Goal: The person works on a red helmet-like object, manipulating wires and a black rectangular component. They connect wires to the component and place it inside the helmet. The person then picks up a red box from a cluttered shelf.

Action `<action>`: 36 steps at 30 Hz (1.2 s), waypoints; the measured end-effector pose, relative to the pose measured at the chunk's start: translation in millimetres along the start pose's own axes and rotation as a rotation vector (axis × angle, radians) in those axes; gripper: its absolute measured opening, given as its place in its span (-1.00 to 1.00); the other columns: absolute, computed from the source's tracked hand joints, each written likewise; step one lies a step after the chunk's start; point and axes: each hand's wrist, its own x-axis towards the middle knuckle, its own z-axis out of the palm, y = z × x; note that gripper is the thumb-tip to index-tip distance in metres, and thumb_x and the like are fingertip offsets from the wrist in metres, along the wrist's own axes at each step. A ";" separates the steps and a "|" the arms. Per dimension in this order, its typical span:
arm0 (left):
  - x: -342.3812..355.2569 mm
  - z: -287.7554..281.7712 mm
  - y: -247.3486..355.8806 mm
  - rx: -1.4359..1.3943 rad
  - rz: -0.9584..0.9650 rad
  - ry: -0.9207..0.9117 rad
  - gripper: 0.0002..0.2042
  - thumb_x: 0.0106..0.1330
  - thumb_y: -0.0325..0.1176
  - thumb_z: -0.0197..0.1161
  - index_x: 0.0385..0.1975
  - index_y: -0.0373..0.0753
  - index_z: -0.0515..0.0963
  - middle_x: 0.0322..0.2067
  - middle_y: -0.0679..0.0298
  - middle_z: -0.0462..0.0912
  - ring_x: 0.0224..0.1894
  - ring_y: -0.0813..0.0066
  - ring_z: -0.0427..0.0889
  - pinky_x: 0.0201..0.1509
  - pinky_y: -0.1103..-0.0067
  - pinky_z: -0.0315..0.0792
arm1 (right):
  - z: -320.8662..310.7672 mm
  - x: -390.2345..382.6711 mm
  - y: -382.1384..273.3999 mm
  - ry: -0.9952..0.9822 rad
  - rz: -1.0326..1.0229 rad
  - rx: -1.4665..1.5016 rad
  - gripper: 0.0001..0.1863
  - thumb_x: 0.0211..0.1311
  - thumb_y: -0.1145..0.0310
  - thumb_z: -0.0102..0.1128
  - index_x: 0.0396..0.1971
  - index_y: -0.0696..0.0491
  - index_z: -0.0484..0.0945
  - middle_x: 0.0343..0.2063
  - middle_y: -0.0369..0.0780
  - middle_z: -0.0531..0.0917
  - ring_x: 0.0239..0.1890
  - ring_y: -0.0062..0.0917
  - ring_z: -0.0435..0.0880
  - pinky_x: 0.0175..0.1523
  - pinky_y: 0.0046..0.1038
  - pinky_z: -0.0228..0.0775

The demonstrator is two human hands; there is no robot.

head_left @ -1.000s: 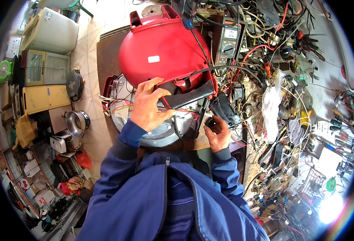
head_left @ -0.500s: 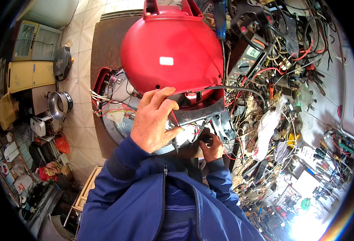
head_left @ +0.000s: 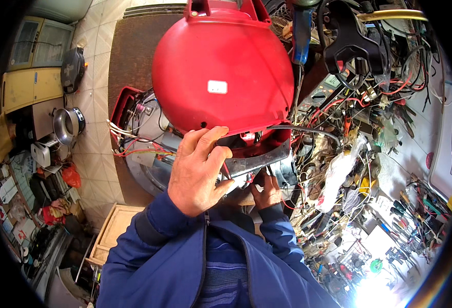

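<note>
A large red rounded plastic appliance housing (head_left: 236, 72) stands tilted up on the table, with a black rim piece (head_left: 256, 160) along its near edge. My left hand (head_left: 198, 167) grips that edge, fingertips on the red plastic and thumb down by the rim. Close under the rim, my right hand (head_left: 268, 193) has bent fingers reaching into a dark gap; their tips and anything between them are hidden. Left of the housing lies an opened appliance base (head_left: 156, 123) with white wires (head_left: 121, 130) and red and yellow wires (head_left: 146, 150) coming out.
On the right, a dense heap of cables and tools surrounds a black plastic bracket (head_left: 351, 49), a blue-handled tool (head_left: 302, 41) and a clear plastic bag (head_left: 339, 177). A wooden box (head_left: 114, 232) stands lower left. On the tiled floor sits a metal pot (head_left: 66, 126).
The whole view has shifted, with the housing appearing a little larger. My right hand has moved closer in under the black rim, while the left keeps its hold on the edge.
</note>
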 end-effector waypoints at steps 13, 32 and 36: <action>-0.8 0.3 0.1 0.005 0.011 0.003 -0.45 -0.32 -0.46 0.59 -0.21 -0.20 0.51 0.22 0.09 0.43 0.22 -0.09 0.38 0.27 0.19 0.33 | 6.5 -0.7 13.1 0.017 0.000 0.029 -0.48 -0.04 0.30 0.50 -0.05 0.14 0.53 -0.28 -0.11 0.65 -0.23 -0.26 0.69 -0.12 -0.26 0.55; -140.5 -0.9 -31.3 -0.201 -0.121 -0.090 -0.78 0.04 -0.53 0.43 -0.30 -0.30 0.58 -0.18 0.07 0.66 -0.13 0.14 0.67 -0.04 0.44 0.53 | 23.9 -13.0 22.9 0.167 0.016 0.051 -0.46 -0.03 0.23 0.46 -0.02 0.08 0.53 -0.17 -0.03 0.62 -0.15 -0.06 0.66 -0.08 -0.13 0.53; -172.7 9.3 -33.6 -0.240 -0.138 -0.217 -0.76 0.07 -0.52 0.44 -0.28 -0.29 0.56 -0.23 0.10 0.65 -0.17 0.16 0.66 -0.07 0.42 0.53 | 28.8 -22.6 23.3 0.208 0.068 0.085 -0.47 -0.02 0.22 0.46 -0.05 0.15 0.53 -0.16 0.00 0.62 -0.13 -0.09 0.66 -0.04 -0.19 0.52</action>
